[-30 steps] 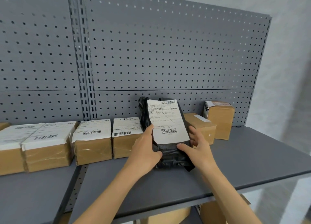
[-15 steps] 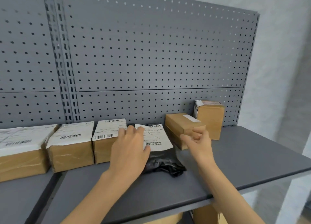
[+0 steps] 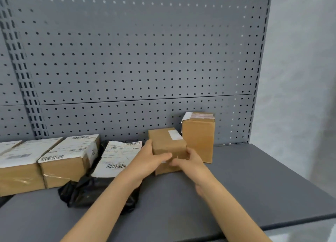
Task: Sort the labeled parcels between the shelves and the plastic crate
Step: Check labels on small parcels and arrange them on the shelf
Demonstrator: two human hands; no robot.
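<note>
On a grey metal shelf (image 3: 254, 183) backed by perforated panel (image 3: 145, 59), a person closes both hands around a small cardboard box (image 3: 166, 143), the left hand (image 3: 151, 160) wrapped over its near left corner and the right hand (image 3: 189, 160) cupping its near right edge, fingers curled against the cardboard. The box sits on the shelf between a black poly-bag parcel (image 3: 101, 189) lying flat with its label up and a taller upright box (image 3: 198, 136) just behind and to its right. Three labelled boxes (image 3: 69, 160) line the shelf to the left. The plastic crate is out of view. The risks appear modest: the grip sits low and forward, so a quick lift could tip the box backward into the tall one and topple it, and the left forearm, crossing above the slack bag, could drag it toward the shelf edge.
</note>
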